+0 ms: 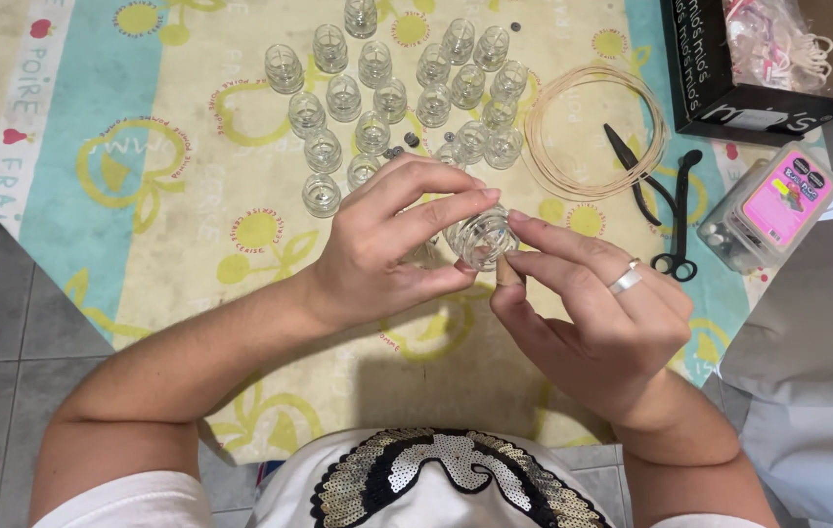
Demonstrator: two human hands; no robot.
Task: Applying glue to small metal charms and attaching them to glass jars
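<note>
Fingertips of her left hand [377,249] pinch a small glass jar [483,238] while the right hand [583,313] grips a cork [508,271]; hard pressing could slip the jar loose.

The left hand [377,249] grips a small clear jar [483,238], and the right hand [588,318] presses a cork [508,271] beside it. Beyond the fingers [436,210], more jars [392,93] crowd the surface [123,186]; black scissors [666,200] lie to their right.

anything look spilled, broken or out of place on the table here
Nothing stands out. The small glass jars stand upright in a loose cluster, the cord coil lies tidy beside the black scissors, and both hands, left hand and right hand, hold one jar intact.
</note>
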